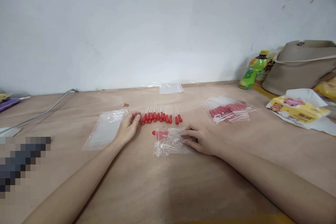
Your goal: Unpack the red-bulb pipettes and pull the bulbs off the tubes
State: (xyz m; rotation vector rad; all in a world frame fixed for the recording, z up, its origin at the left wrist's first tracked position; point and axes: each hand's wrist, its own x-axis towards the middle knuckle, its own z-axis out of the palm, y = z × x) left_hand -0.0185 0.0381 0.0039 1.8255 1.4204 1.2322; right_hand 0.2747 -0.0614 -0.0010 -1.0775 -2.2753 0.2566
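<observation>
My left hand (pixel 130 125) rests on the table with loosely curled fingers, thumb apart from them. It is just left of a row of droppers with red bulbs (pixel 154 116) and thin clear stems pointing to the wall. A stack of clear zip bags (pixel 105 129) lies beneath and beside its wrist. My right hand (pixel 201 139) lies palm down, its spread fingertips touching the right end of a clear zip bag (pixel 172 147). Red bulbs show at that bag's left end, one poking past its edge. Further right are filled bags of red-bulbed droppers (pixel 227 110).
A flat clear bag (pixel 171 89) lies against the wall. On the right stand a green bottle (pixel 252 71), a grey-beige bag (pixel 299 66) and a yellow printed tissue pack (pixel 299 110). A grey cable (pixel 49 109) and a purple packet (pixel 9 104) are on the left.
</observation>
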